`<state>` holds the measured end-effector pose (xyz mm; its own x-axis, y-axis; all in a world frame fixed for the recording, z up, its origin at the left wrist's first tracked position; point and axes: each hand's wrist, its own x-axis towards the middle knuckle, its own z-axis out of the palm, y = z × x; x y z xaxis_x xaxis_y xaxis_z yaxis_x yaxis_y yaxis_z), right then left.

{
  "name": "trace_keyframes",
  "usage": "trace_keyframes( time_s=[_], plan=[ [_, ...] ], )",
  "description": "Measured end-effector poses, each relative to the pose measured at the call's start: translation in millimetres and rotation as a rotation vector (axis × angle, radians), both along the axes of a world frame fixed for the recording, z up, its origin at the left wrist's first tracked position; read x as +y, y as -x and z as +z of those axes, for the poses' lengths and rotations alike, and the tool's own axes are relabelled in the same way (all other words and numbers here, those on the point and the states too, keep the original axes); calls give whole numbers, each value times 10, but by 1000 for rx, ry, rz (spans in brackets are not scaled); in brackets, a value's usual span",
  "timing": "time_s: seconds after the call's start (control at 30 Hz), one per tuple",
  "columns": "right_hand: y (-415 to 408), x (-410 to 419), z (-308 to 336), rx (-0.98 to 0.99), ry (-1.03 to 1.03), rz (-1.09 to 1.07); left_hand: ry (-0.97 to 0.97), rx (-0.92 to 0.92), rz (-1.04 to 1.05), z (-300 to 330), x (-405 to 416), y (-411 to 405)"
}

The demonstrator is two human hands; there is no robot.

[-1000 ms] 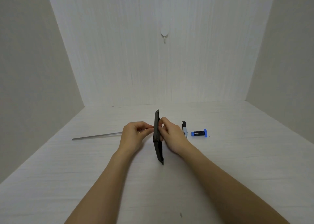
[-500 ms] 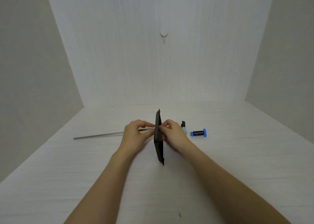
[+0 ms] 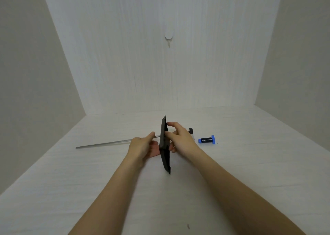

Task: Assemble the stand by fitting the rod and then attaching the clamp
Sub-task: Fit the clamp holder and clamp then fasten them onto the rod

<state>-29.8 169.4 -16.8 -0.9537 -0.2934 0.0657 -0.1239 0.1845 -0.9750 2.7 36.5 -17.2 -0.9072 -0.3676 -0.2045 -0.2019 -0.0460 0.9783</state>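
Observation:
A black base plate (image 3: 165,145) stands on its edge on the white table. A thin silver rod (image 3: 103,144) lies level, its right end meeting the plate's left face. My left hand (image 3: 141,145) holds the rod close to the plate, thumb along the top and fingers below. On the plate's right side, my right hand (image 3: 180,138) grips the plate with thumb and lower fingers while the index finger is raised. A black-and-white clamp part (image 3: 191,131) is partly hidden behind my right hand. A blue and black cylinder (image 3: 207,140) lies to its right.
White walls close the table in at the back, left and right. A round white hook (image 3: 169,36) hangs on the back wall. A small dark mark (image 3: 188,226) is on the table near me.
My left hand has loosened from a tight pinch, with its thumb now stretched along the rod. My right index finger has lifted off the plate. The rod's free end has shifted slightly right.

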Motion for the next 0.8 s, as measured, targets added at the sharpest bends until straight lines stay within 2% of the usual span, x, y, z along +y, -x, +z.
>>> trace_keyframes(
  time_s=[0.23,0.3,0.6,0.67,0.8],
  plan=[
    [-1,-26,-26,69,-22,62,-409,8,38,17,92,19],
    [-17,-31,-27,78,-21,73,-467,1,27,38,97,29],
    [-21,-24,-8,48,20,72,-523,-5,-21,119,88,39],
    [-24,-39,4,-8,71,46,-520,-8,-76,166,71,16],
    [-38,-29,61,-166,250,-38,-389,86,-134,232,50,14]
  ],
)
